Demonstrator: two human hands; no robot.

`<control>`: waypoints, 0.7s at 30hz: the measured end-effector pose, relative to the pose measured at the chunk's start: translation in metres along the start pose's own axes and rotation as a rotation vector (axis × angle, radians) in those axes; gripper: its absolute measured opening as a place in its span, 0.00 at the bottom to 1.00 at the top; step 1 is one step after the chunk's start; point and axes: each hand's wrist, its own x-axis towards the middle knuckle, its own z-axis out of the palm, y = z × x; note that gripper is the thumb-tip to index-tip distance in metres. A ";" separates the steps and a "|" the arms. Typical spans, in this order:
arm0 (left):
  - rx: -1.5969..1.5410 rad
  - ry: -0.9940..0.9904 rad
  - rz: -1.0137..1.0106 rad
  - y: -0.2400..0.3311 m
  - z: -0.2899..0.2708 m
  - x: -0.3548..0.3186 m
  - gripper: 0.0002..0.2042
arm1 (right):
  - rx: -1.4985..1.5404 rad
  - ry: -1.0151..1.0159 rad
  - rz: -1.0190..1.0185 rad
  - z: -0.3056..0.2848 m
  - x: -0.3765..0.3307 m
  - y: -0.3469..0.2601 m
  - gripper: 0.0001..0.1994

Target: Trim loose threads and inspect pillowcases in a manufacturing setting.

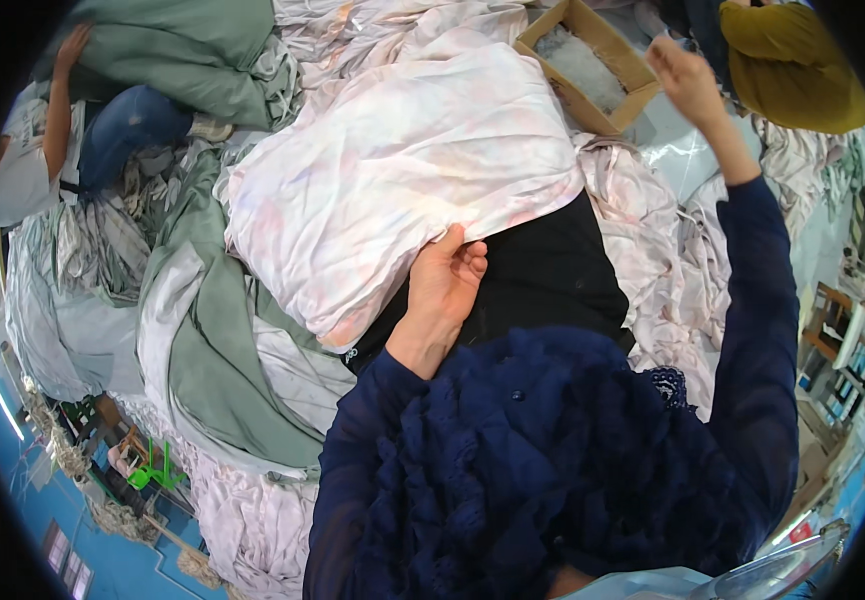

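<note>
A pale pink and white patterned cloth (pixel 403 150) lies spread in folds across my lap. My left hand (pixel 445 280) is closed on its near edge, thumb on top and fingers curled. My right hand (pixel 690 82) is raised at the upper right, away from the cloth. Its fingers are curled together, and anything small between them is hidden. Nearest to it stands an open cardboard box (pixel 621 120) with whitish fluffy scraps (pixel 583 70) inside. Black fabric (pixel 553 275) shows under the cloth on my lap.
Green and white cloth (pixel 223 360) is heaped to my left, and crumpled pale pink cloth (pixel 653 230) to my right. At the upper left a co-worker's hand (pixel 75 48) rests on green fabric (pixel 183 50). Another person's mustard sleeve (pixel 793 70) shows at the upper right.
</note>
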 end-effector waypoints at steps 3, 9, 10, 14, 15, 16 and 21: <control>0.005 0.030 -0.013 0.004 -0.004 0.002 0.04 | 0.091 0.021 0.249 -0.023 0.041 -0.001 0.08; 0.056 0.045 0.004 0.000 0.001 0.007 0.05 | 0.485 -0.139 0.268 -0.018 0.056 0.148 0.08; 0.009 0.060 -0.003 0.004 -0.006 0.003 0.05 | 0.460 -0.219 0.310 -0.002 0.065 0.134 0.10; -0.053 0.026 -0.013 0.005 -0.003 -0.003 0.07 | 0.521 -0.111 0.351 0.006 0.042 0.156 0.12; -0.086 0.048 0.032 0.008 -0.013 -0.012 0.08 | 0.519 -0.136 0.476 0.015 0.047 0.123 0.13; -0.084 0.033 0.034 0.011 -0.014 -0.017 0.08 | 0.504 -0.135 0.463 0.010 0.047 0.114 0.14; -0.167 -0.006 0.014 0.018 -0.024 -0.034 0.09 | 0.570 -0.136 0.584 0.004 0.037 0.107 0.17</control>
